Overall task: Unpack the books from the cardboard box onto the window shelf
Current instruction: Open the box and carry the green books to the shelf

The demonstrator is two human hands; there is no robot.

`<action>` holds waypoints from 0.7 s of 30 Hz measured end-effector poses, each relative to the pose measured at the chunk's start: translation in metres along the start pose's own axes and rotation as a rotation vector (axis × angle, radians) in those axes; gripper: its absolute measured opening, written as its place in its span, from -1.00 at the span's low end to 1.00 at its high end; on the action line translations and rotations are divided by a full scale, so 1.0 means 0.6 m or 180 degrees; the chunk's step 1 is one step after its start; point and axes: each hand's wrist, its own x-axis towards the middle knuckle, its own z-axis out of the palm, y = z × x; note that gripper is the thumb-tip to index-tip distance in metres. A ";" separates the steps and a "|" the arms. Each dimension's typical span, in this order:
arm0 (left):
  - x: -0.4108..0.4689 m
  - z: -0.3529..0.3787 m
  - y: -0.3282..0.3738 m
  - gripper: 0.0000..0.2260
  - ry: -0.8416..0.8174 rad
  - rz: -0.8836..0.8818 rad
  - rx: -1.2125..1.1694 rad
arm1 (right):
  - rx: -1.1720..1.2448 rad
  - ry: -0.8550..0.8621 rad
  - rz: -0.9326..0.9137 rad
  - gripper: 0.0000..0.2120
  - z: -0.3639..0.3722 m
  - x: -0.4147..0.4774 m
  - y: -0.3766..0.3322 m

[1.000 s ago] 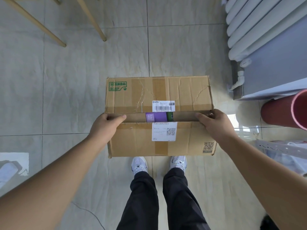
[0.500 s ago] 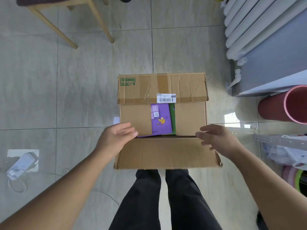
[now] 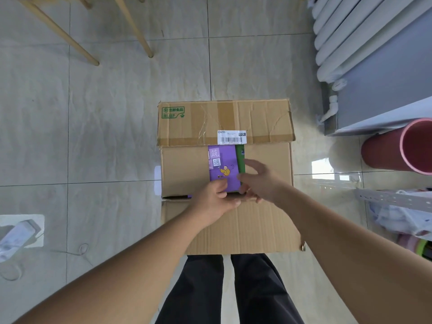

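The brown corrugated cardboard box (image 3: 224, 174) rests on the pale tiled floor (image 3: 105, 127) with its near and far outer flaps folded outward. Two inner flaps remain flat, leaving a central gap. In this gap lies the purple book with a cartoon figure on its cover (image 3: 223, 164), with the green book (image 3: 240, 160) touching its right edge.

The left hand (image 3: 216, 202) pinches the near edge of the purple book: thumb on the cover, fingers curled beneath. The right hand (image 3: 259, 181), just right of this grip, is spread, fingers extended over the green book's near end; contact cannot be determined. A red plastic cylinder (image 3: 397, 148) lies well right of the grip.
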 end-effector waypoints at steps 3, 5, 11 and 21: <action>0.006 0.005 -0.002 -0.34 0.0189 0.0103 0.0066 | -0.0099 -0.0019 -0.0096 -0.67 -0.003 0.029 -0.039; 0.005 0.006 0.005 -0.50 0.0316 0.0183 0.0198 | -0.0185 0.0075 -0.0188 -0.78 -0.009 0.031 -0.061; -0.016 0.023 0.061 -0.67 0.0954 0.0134 0.0238 | -0.0094 0.0740 -0.0981 -0.53 -0.011 -0.024 -0.098; -0.035 -0.017 0.074 -0.20 0.1619 0.0379 0.0821 | -0.0515 0.1056 -0.1144 -0.19 -0.077 0.085 -0.238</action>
